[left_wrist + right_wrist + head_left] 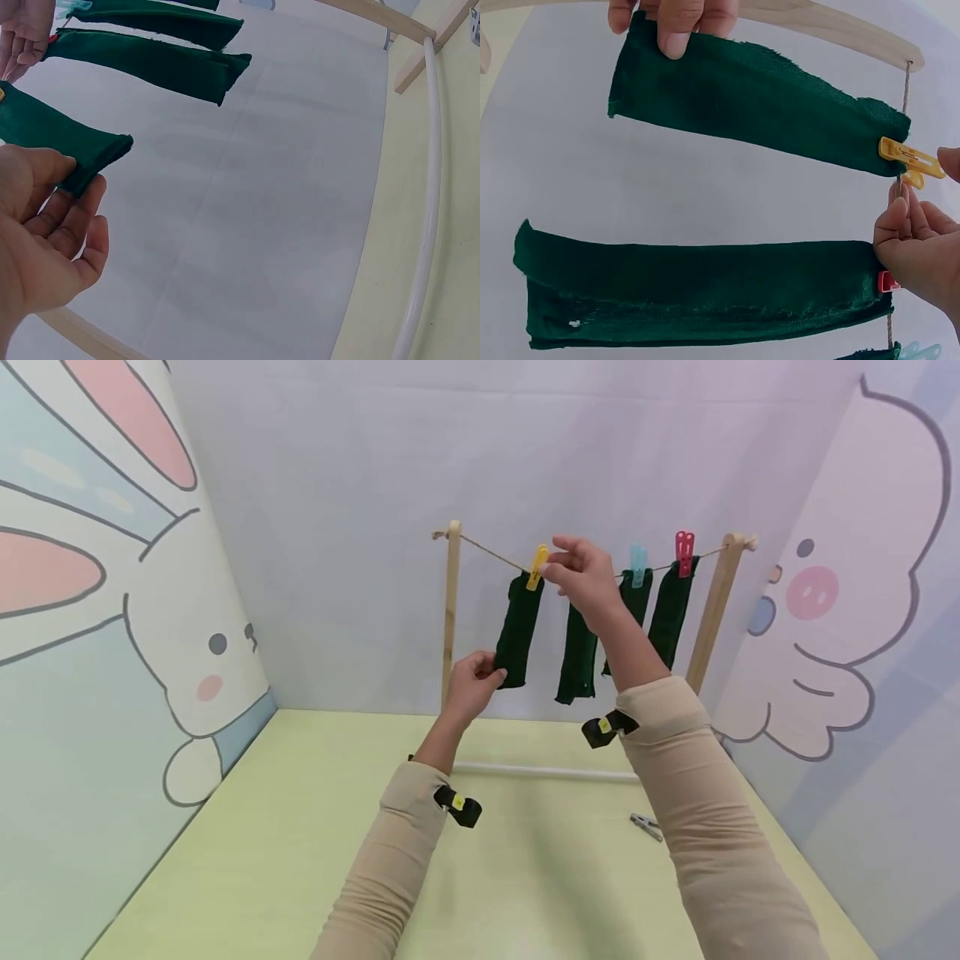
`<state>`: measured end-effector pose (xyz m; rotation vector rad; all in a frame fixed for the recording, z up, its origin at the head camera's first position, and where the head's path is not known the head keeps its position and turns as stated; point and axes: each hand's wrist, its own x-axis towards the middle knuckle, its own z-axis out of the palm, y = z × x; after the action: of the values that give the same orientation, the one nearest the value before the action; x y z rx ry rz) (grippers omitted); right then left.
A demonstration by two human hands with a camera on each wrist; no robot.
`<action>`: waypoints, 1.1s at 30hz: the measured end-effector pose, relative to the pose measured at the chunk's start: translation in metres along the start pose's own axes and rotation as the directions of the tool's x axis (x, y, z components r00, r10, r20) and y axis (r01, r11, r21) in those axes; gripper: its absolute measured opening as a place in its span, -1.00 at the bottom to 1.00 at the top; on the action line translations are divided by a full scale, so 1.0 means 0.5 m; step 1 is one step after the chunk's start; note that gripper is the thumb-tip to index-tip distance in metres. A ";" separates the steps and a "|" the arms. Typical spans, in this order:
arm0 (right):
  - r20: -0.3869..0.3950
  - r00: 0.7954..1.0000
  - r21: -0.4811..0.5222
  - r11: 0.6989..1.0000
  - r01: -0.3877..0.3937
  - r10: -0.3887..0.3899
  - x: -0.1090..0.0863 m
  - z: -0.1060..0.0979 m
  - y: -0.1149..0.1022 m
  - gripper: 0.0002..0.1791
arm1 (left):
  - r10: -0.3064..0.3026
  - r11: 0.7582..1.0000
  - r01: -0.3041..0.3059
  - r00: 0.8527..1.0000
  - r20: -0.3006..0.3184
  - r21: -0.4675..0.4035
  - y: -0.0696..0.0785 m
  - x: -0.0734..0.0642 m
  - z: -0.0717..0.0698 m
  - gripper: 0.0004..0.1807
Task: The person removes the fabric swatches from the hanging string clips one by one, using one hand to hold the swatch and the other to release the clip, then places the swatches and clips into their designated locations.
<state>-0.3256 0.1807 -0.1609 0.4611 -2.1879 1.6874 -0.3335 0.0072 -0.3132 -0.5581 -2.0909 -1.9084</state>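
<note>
Toward its lower end, my left hand (pixel 474 683) pinches a dark green cloth strip (pixel 519 631) between thumb and fingers. A yellow clothespin (pixel 537 567) clips the strip's top to the rope. My right hand (pixel 588 581) is at that clothespin, fingers loosely spread and a fingertip right at its handle; in the right wrist view the handles (pixel 924 163) stand apart. Beside it hang more green strips, one of them a long strip (pixel 697 289) with a red clothespin (pixel 888 282) at its top, partly behind the right hand.
A wooden post (pixel 452 610) and a second post (pixel 716 610) carry the rope, with a white bar (pixel 540 771) low between them. Toward the right hang a light blue clothespin (pixel 638 566) and another red clothespin (pixel 684 553). A grey clothespin (pixel 646 827) lies on the yellow-green table (pixel 300 843).
</note>
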 end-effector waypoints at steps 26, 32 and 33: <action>-0.067 0.994 0.077 0.993 0.087 -0.082 -0.012 -0.009 -0.012 -0.68 | 0.010 1.000 -0.010 1.000 -0.012 0.022 0.015 -0.008 0.002 -0.85; -0.108 0.985 0.012 0.991 0.135 -0.133 -0.010 -0.005 -0.010 -0.76 | 0.023 1.000 -0.023 0.999 -0.027 0.019 0.005 -0.007 0.005 -0.86; -0.112 0.984 0.011 0.990 0.139 -0.137 -0.010 -0.006 -0.009 -0.77 | 0.022 1.000 -0.022 0.999 -0.025 0.021 0.004 -0.007 0.005 -0.85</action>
<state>-0.3190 0.1828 -0.1583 0.4996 -2.0153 1.6207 -0.3293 0.0096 -0.3131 -0.5473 -2.0781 -1.8693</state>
